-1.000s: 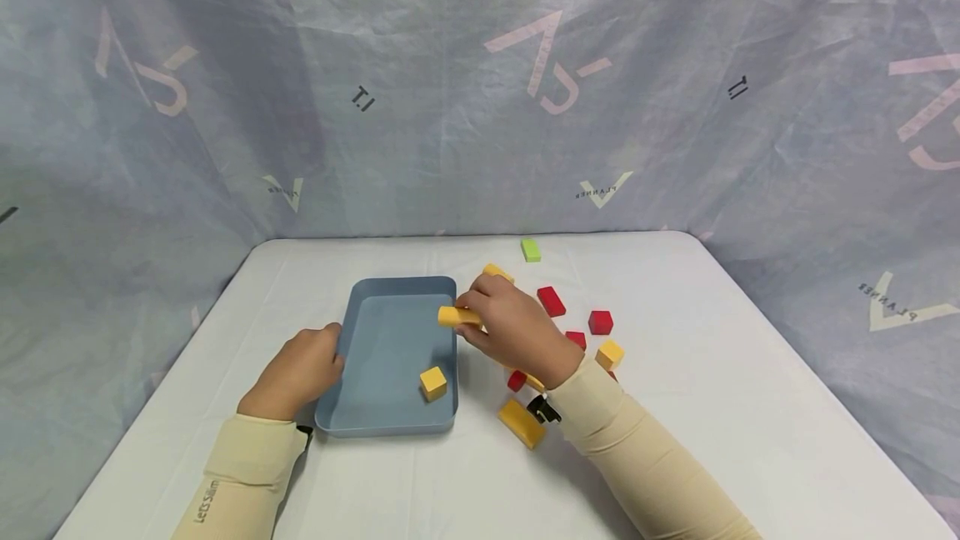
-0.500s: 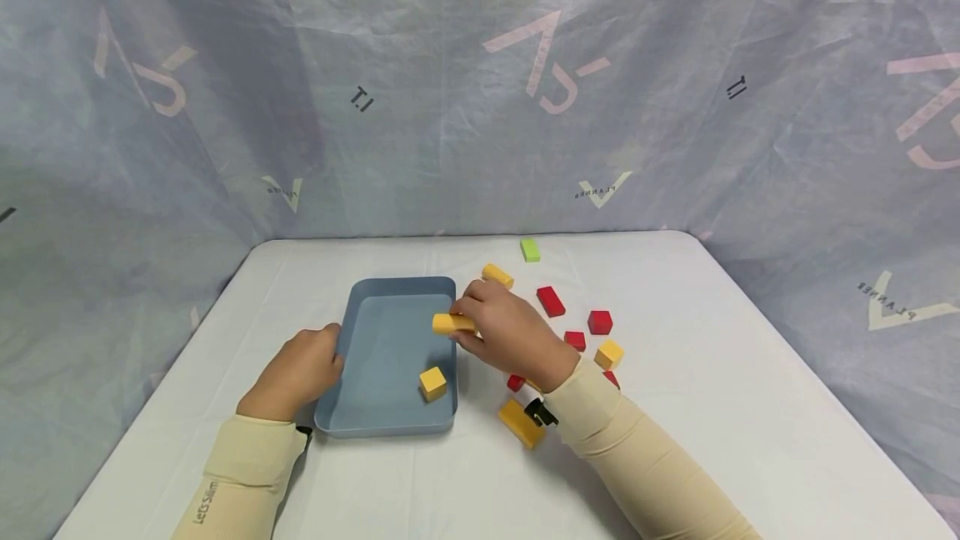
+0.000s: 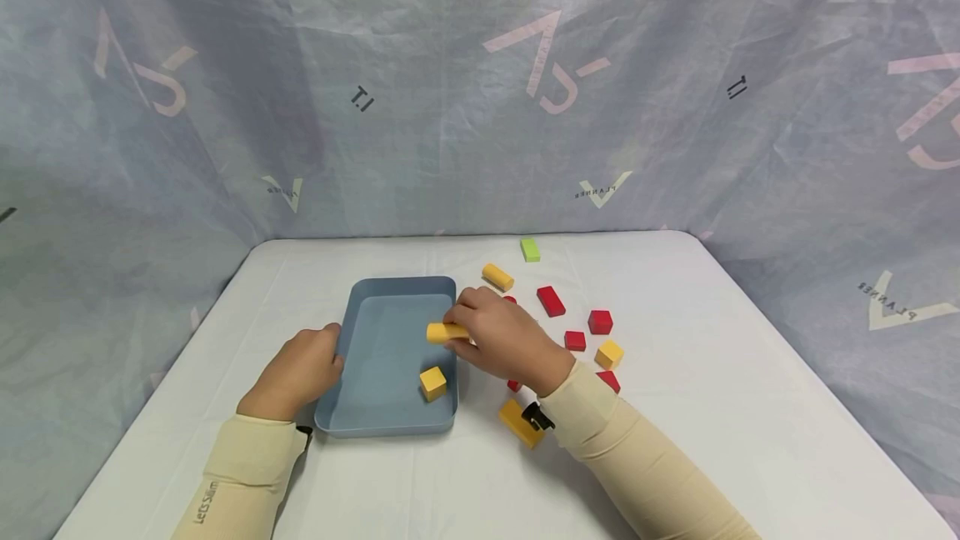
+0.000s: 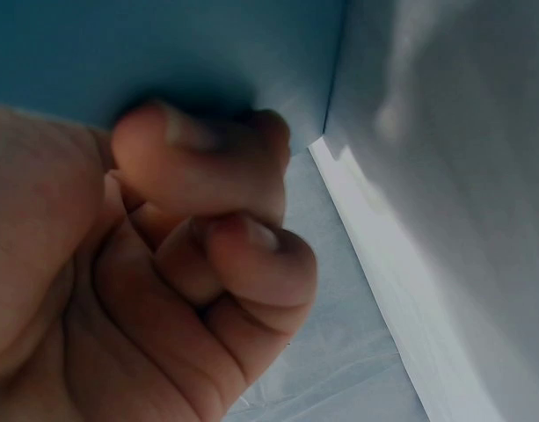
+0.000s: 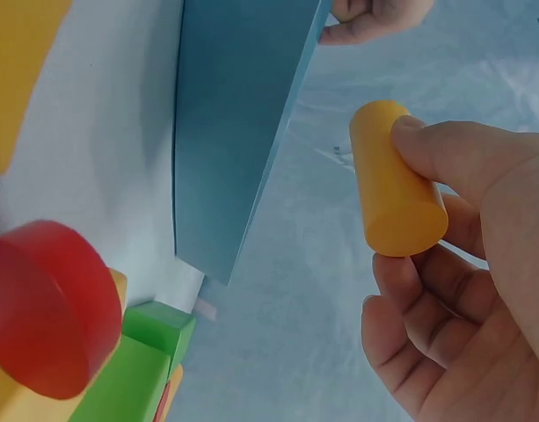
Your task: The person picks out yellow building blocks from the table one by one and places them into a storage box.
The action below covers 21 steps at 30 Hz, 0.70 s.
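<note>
Right hand (image 3: 506, 342) grips a yellow cylinder (image 3: 447, 332) over the tray (image 3: 375, 423), one cube (image 3: 432, 382) inside; left hand (image 3: 296, 371) grips the rim; other blocks remain on the bench (image 3: 712, 407).

Smooth matt yellow cylinder (image 3: 444, 332), matt blue tray (image 3: 390, 423), creased white tablecloth (image 3: 750, 407).

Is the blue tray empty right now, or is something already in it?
Not empty. One yellow cube lies inside the blue tray, near its right wall. The right hand holds a yellow cylinder above it, not yet set down.
</note>
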### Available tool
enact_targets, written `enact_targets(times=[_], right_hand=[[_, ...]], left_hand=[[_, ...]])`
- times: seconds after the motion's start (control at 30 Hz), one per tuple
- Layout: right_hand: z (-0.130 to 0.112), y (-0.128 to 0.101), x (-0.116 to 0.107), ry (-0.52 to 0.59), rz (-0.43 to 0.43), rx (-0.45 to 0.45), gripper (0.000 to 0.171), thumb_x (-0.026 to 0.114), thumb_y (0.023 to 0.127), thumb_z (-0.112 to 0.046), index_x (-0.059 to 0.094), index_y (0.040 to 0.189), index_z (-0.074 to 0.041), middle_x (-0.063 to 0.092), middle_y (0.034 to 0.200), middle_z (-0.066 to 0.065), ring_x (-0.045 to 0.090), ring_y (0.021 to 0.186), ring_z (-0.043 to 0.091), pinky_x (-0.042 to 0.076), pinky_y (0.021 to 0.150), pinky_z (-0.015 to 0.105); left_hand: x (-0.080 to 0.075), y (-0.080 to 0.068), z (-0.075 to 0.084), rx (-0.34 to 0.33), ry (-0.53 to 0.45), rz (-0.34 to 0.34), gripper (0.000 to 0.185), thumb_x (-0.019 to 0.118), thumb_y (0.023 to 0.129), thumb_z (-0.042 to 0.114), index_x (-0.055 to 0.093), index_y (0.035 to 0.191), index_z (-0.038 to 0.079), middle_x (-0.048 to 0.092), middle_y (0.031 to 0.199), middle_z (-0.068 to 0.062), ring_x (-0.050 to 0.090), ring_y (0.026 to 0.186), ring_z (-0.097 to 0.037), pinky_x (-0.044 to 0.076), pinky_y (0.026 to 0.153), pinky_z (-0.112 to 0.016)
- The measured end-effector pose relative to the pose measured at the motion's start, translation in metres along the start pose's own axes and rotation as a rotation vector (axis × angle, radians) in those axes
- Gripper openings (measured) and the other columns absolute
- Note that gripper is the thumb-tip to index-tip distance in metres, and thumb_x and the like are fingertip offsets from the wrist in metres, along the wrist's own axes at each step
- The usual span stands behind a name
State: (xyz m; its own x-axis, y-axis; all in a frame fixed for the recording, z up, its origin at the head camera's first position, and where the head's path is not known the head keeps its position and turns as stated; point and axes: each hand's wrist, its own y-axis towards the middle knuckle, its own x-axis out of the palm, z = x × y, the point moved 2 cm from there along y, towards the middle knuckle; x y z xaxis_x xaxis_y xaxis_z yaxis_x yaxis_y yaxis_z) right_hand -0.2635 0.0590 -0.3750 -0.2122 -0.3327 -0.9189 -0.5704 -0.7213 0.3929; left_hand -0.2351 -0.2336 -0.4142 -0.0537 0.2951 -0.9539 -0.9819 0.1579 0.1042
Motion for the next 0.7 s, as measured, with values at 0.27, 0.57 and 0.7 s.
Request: enact_targets(times=[0.27, 0.57, 0.7], right_hand=[[-0.0045, -0.0003, 0.0052, 0.025, -0.009, -0.032, 0.032, 0.085, 0.087, -0.03, 0.075, 0.114, -0.016, 0.062, 0.104, -0.004, 0.055, 0.096, 0.01, 0.054, 0.082, 0.02], [-0.0073, -0.0008, 0.0091, 0.013, -0.013, -0.06, 0.031, 0.084, 0.088, -0.032, 0.075, 0.114, -0.016, 0.063, 0.105, -0.004, 0.056, 0.095, 0.01, 0.054, 0.084, 0.021], [-0.0096, -0.0003, 0.0106, 0.003, -0.017, -0.07, 0.032, 0.084, 0.088, -0.035, 0.076, 0.113, -0.017, 0.063, 0.104, -0.004, 0.057, 0.094, 0.01, 0.053, 0.084, 0.019]], left_hand=[[-0.0001, 0.0004, 0.0002, -0.002, 0.002, -0.004, 0.036, 0.065, 0.092, 0.0, 0.059, 0.122, -0.017, 0.071, 0.1, -0.029, 0.071, 0.085, -0.031, 0.057, 0.069, -0.046], [0.0003, 0.0006, -0.0006, -0.002, 0.002, -0.01, 0.034, 0.065, 0.092, 0.0, 0.06, 0.122, -0.016, 0.071, 0.098, -0.028, 0.07, 0.083, -0.03, 0.056, 0.068, -0.044], [0.0003, 0.0007, -0.0006, -0.007, 0.0, -0.013, 0.036, 0.065, 0.092, 0.0, 0.059, 0.123, -0.017, 0.071, 0.1, -0.029, 0.07, 0.084, -0.03, 0.056, 0.068, -0.044]])
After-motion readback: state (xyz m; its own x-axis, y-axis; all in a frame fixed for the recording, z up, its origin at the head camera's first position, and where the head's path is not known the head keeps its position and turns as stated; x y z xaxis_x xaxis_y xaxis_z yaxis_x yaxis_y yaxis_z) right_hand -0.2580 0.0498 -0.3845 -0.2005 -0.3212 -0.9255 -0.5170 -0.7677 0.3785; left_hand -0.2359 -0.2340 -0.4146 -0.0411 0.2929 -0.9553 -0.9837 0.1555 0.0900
